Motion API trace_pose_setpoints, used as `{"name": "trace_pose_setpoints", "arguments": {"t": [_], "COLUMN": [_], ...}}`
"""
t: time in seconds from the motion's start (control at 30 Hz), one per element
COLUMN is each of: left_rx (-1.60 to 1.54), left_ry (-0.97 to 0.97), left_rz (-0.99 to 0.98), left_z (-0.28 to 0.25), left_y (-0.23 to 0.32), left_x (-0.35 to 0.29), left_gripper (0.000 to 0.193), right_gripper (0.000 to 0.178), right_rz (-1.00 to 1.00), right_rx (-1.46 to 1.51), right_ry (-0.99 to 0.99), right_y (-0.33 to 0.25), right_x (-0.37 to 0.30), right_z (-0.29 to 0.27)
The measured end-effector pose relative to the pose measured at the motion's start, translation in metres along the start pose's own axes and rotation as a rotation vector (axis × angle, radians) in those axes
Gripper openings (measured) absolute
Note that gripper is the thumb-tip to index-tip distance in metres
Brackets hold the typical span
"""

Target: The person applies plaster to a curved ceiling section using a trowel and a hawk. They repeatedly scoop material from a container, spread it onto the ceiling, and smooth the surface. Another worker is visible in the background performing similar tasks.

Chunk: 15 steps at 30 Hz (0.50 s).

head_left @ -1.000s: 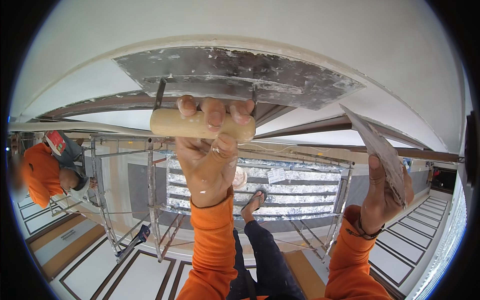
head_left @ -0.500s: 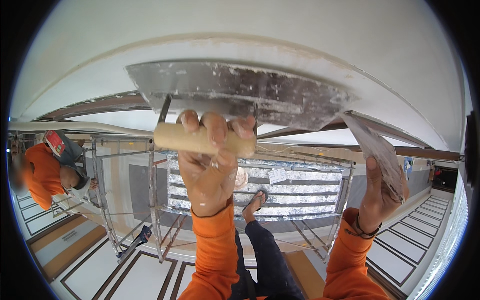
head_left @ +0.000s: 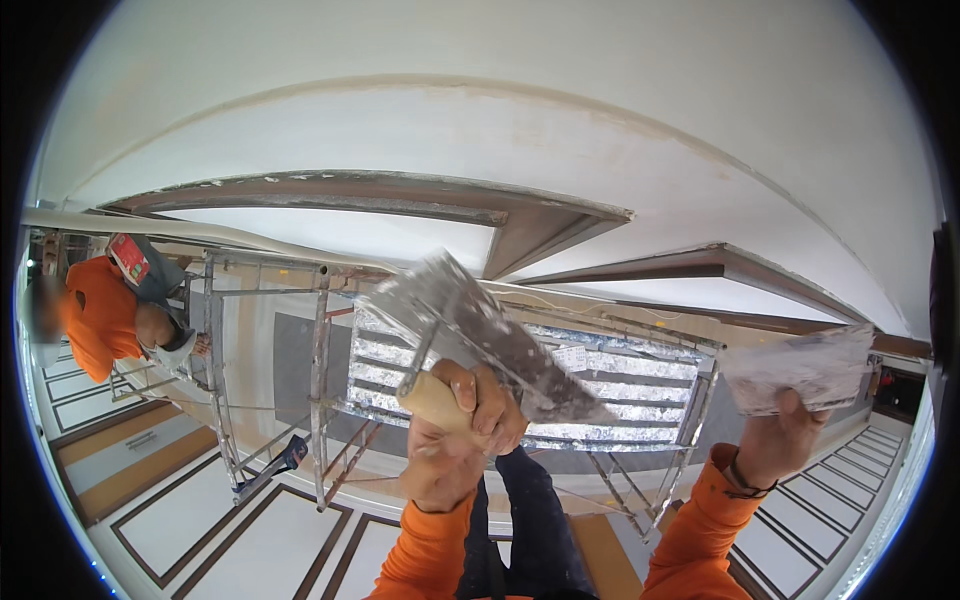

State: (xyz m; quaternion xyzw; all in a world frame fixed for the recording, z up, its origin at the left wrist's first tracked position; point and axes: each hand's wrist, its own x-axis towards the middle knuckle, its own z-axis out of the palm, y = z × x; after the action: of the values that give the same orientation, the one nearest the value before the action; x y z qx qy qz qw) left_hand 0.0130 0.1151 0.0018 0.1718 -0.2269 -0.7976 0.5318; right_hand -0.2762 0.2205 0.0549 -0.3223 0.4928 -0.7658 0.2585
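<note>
My left hand [head_left: 455, 440] is wrapped round the pale cylindrical handle of a plastering trowel [head_left: 500, 345]. Its broad grey blade is tilted, sloping down to the right, and smeared with white filler. The trowel hangs below the wall, apart from it. Off to the right, my right hand [head_left: 785, 440] grips a flat, wide-bladed filling knife [head_left: 800, 368], its thumb pressed on the plaster-coated blade. The knife's handle is hidden in the fingers. Above both tools stretches the white wall surface [head_left: 440, 130] with a beige filled seam running along it.
Brown trim [head_left: 330, 190] frames recessed white panels beneath the wall surface. Below me is a white-splattered slatted scaffold platform [head_left: 620, 400] with metal tubes [head_left: 320, 390]. At far left a co-worker in an orange top [head_left: 100, 310] sits on scaffolding. Framed panels line the lower background.
My left hand has come down away from the wall and turned the trowel to a slant. My right hand has shifted slightly right and lower, turning the filling knife's blade broadside into view.
</note>
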Motion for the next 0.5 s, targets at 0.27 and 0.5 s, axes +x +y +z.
{"name": "trace_pose_setpoints", "arguments": {"t": [0.27, 0.5], "left_rx": [-0.465, -0.514], "left_ry": [0.466, 0.293], "left_rz": [-0.132, -0.298], "left_z": [-0.005, -0.053], "left_y": [-0.009, -0.035], "left_x": [-0.027, -0.032], "left_gripper": [0.056, 0.057], "right_gripper": [0.054, 0.045], "right_rz": [0.455, 0.558], "right_rx": [0.091, 0.261], "right_ry": [-0.246, -0.167], "right_y": [0.052, 0.066], "right_x": [-0.018, -0.016], "right_z": [0.052, 0.074]}}
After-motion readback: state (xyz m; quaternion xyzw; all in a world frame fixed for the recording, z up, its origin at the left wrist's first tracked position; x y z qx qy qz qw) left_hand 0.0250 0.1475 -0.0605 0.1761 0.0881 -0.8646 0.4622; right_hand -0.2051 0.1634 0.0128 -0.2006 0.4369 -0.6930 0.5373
